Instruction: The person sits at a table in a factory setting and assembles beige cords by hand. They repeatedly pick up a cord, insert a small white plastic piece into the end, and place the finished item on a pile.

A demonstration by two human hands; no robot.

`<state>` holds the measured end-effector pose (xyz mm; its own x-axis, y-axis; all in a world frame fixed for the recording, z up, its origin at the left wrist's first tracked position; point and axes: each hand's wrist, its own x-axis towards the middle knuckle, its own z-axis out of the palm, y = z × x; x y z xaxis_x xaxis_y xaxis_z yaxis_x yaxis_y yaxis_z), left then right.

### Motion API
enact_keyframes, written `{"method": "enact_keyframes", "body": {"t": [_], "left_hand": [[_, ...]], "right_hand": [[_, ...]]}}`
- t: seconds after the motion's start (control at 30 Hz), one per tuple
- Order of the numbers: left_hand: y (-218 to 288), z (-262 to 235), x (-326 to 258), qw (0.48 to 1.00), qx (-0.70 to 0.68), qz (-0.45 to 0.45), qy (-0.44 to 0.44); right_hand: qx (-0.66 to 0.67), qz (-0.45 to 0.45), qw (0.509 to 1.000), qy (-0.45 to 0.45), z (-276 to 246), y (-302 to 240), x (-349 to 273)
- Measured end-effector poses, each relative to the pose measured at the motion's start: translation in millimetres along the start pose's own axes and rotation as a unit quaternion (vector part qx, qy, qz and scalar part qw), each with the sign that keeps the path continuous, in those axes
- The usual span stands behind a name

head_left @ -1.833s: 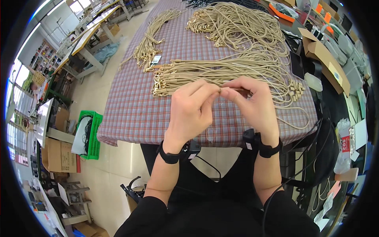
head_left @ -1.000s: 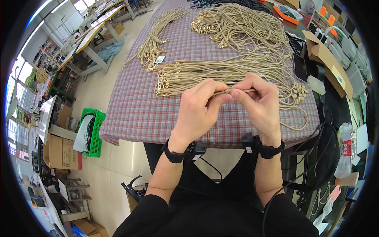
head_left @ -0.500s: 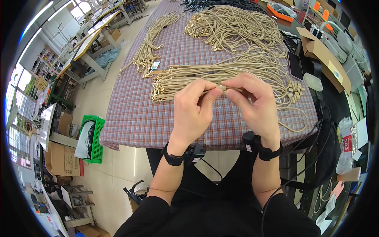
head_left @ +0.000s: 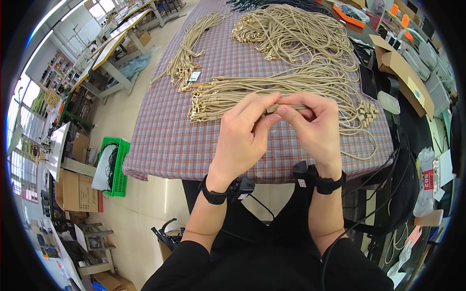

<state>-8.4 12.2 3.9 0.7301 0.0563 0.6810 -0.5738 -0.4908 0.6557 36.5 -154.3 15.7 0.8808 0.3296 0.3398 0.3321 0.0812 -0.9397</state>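
Observation:
Above the table's front part, a beige cord (head_left: 294,107) with a small tan sleeve-like end (head_left: 273,108) is pinched between my fingertips. My left hand (head_left: 242,136) grips the sleeve end between thumb and fingers. My right hand (head_left: 316,131) holds the cord just beside it, the cord running under its curled fingers. Just beyond both hands lies a row of beige cords (head_left: 272,86) with gold clasps (head_left: 196,109) at their left ends. To the right sits a small heap of short tan sleeves (head_left: 367,116). The fingers partly hide the join.
A checked cloth (head_left: 160,136) covers the table. Farther back lie a big heap of beige cords (head_left: 301,29) and a smaller bundle (head_left: 187,51). A phone (head_left: 368,81) and an opened carton (head_left: 403,72) are at right; a green crate (head_left: 120,177) stands on the floor at left.
My fingertips have shifted on the cord, and the sleeve end is now tilted. More cord shows under my right fingers. The whole view has moved slightly.

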Motion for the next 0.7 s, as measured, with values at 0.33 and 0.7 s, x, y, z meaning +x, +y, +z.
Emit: {"method": "enact_keyframes", "body": {"t": [0.33,0.7], "left_hand": [[2,-11,1,0.997,-0.072,-0.024,0.016],[2,-9,0,0.999,0.008,-0.014,0.038]], "right_hand": [[-0.007,-0.044,0.999,-0.005,-6,-5,3],[-0.036,-0.051,0.998,0.03,-12,-1,5]]}}
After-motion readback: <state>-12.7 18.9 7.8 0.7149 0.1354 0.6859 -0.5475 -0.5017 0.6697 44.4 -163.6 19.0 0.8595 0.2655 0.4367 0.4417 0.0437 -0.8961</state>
